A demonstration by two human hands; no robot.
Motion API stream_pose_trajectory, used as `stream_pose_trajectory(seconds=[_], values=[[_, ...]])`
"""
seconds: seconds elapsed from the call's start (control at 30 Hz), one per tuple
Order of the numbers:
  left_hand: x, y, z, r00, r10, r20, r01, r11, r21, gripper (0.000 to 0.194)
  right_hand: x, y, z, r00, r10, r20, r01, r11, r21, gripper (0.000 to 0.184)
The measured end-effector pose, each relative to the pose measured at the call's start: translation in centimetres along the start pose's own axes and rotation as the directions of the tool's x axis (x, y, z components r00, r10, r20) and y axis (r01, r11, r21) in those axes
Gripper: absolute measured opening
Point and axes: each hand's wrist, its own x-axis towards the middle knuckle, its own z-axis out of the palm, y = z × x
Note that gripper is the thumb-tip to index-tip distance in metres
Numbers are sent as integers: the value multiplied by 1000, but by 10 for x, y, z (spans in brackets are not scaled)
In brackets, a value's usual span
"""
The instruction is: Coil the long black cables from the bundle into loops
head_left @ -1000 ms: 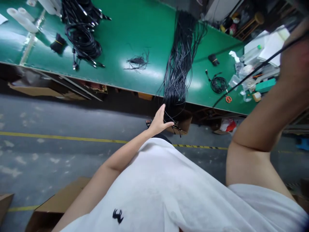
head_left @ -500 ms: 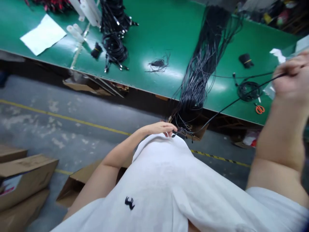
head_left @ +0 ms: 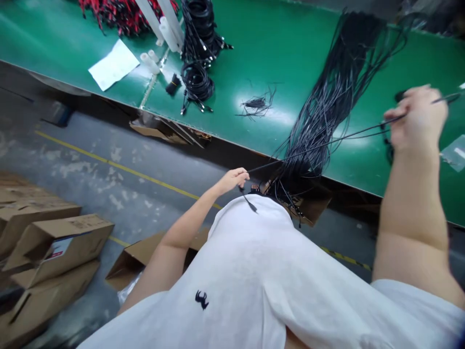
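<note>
— "What are the left hand's fingers [head_left: 240,172] doing?"
— "They're pinching a black cable [head_left: 267,166] near one end; the right hand [head_left: 419,118] is curling shut around it."
— "Where's it running?"
— "Between the hands, crossing before the cable bundle [head_left: 336,97] on the desk [head_left: 276,34]."

Gripped stretches and edge-cut things.
Closed fingers of the left hand [head_left: 234,179] and blurred right hand [head_left: 417,116] hide parts of the thin black cable [head_left: 265,166]; the right forearm masks most of a black coiled cable [head_left: 388,146]. The top edge crops the red-and-black cable pile [head_left: 125,18]; the white box label [head_left: 60,248] is unreadably small.
</note>
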Motion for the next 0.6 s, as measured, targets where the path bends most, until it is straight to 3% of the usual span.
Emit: stream_pose_trajectory(seconds=[0.07, 0.17, 0.23, 0.27, 0.3, 0.33, 0.37, 0.43, 0.47, 0.5, 0.53, 0.57, 0.6], values=[[-13, -4, -20, 999, -23, -43, 12, 973, -229, 35, -3, 47, -10, 978, 190, 87, -129, 875, -467, 33], [-27, 1, -23, 996, -70, -47, 39, 876, -480, 38, -28, 94, -12, 877, 465, 120, -228, 623, -748, 41], [-31, 9, -16, 994, -100, -37, 63, 834, -549, 40, -51, 99, -3, 873, 461, 160, -68, 439, -896, 46], [-31, 14, -12, 994, -109, -25, 76, 820, -567, 40, -65, 95, 7, 873, 406, 268, 95, 398, -912, 44], [-31, 18, -9, 993, -114, -9, 88, 811, -578, 40, -82, 89, 21, 842, 319, 435, 291, 410, -864, 42], [-30, 22, -5, 993, -117, 8, 100, 807, -582, 39, -101, 82, 38, 759, 198, 620, 483, 467, -740, 41], [-29, 26, -3, 993, -119, 25, 112, 804, -583, 39, -122, 75, 59, 627, 40, 778, 635, 551, -541, 40], [-29, 34, -1, 991, -130, 25, 120, 801, -587, 37, -160, 71, 103, 366, -178, 914, 761, 623, -184, 53], [-31, 39, -3, 991, -131, -2, 105, 797, -595, 36, -173, 75, 121, 268, -191, 944, 754, 652, -82, 50], [-34, 43, -9, 991, -127, -46, 73, 792, -607, 36, -182, 84, 135, 204, -146, 968, 724, 688, -49, 43], [-39, 47, -18, 987, -116, -108, 24, 784, -621, 37, -185, 96, 140, 179, -62, 982, 695, 714, -82, 36], [-45, 49, -31, 978, -97, -184, -42, 773, -633, 38, -182, 111, 138, 194, 42, 980, 682, 712, -166, 33], [-52, 51, -47, 959, -72, -273, -126, 757, -642, 40, -176, 127, 128, 247, 142, 958, 690, 669, -277, 34]])
